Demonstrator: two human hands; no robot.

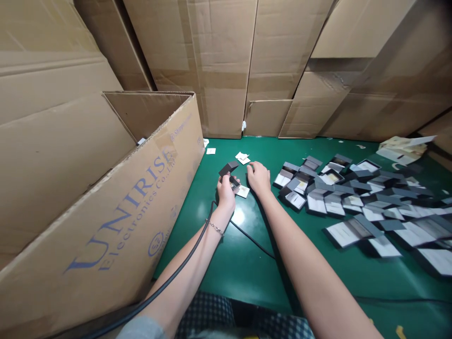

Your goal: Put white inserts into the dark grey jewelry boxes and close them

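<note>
My left hand point(226, 190) is closed around a small dark hinged box point(229, 172) with its lid standing open, held just above the green table point(247, 254). A bracelet sits on that wrist. My right hand point(259, 178) rests palm down on the table right beside it, fingers curled, its fingertips close to a small white card point(243, 157). Another white card point(243, 190) lies under the box between my two hands. What the right fingers hold, if anything, is hidden.
A large open "UNIRISE Electronics" carton point(116, 207) stands at the left. Several open dark boxes with white inserts point(353, 202) are heaped at the right. Tall cartons point(226, 70) wall off the back. A black cable point(247, 235) crosses the table under my arms.
</note>
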